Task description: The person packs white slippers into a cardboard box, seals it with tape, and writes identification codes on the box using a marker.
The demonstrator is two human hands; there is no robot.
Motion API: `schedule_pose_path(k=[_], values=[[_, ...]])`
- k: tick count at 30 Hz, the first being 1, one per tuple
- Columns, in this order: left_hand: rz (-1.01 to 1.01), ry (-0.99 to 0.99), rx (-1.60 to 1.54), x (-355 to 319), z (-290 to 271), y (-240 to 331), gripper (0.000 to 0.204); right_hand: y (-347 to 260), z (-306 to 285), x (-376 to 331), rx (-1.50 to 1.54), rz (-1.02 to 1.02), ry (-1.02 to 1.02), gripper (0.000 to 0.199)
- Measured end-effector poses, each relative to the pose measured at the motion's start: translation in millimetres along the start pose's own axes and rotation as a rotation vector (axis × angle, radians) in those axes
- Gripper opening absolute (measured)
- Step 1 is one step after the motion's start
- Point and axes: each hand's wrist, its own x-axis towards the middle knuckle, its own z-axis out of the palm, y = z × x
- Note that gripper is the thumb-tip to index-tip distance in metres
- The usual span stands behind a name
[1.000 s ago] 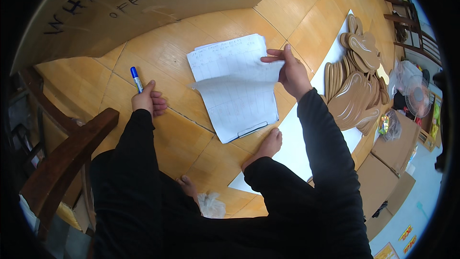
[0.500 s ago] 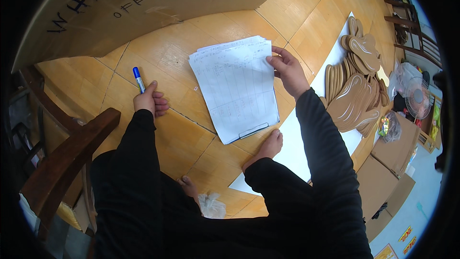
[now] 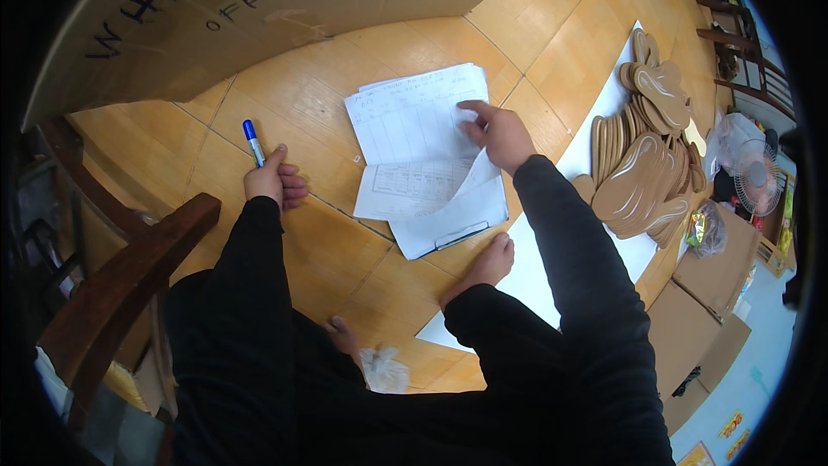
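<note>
My left hand (image 3: 274,179) is closed around a blue marker (image 3: 253,142), which points up and away from the thumb side, above the tiled floor. On the floor in front of me lies a stack of handwritten sheets (image 3: 414,125) on a clipboard, its metal clip (image 3: 461,235) at the near end. One sheet (image 3: 418,190) is folded back toward me, its right edge curling up beside my right hand (image 3: 500,134). That hand is over the right side of the stack, thumb and forefinger bent and apart above the sheet underneath.
A large cardboard box (image 3: 259,9) with black lettering stands beyond the papers. To the right, brown foot-shaped pieces (image 3: 638,177) are piled on a white board (image 3: 539,272). A wooden chair arm (image 3: 142,272) rises at the left. My bare foot (image 3: 487,263) is close to the clipboard.
The top sheet has been turned down toward me, baring another written sheet. My right hand has moved left from the stack's right edge onto the papers. My left hand stays with the marker.
</note>
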Motion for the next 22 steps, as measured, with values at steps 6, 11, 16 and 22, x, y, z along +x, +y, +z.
schedule_pose_path(k=[6,11,16,22], values=[[0.007,0.01,0.006,-1.2,0.0,-0.6,0.047,-2.3,1.9,8.5,-0.238,-0.072,0.161,0.037],[0.006,0.012,0.009,-2.5,0.7,1.4,0.047,-12.0,6.4,14.5,-0.43,-0.12,0.253,0.061],[0.01,0.024,0.017,-3.6,1.5,1.5,0.047,-17.5,21.6,11.2,-0.604,-0.054,0.175,0.075],[0.012,0.028,0.029,-3.9,0.9,2.1,0.046,-13.9,23.0,6.5,-0.622,-0.159,0.137,0.069]])
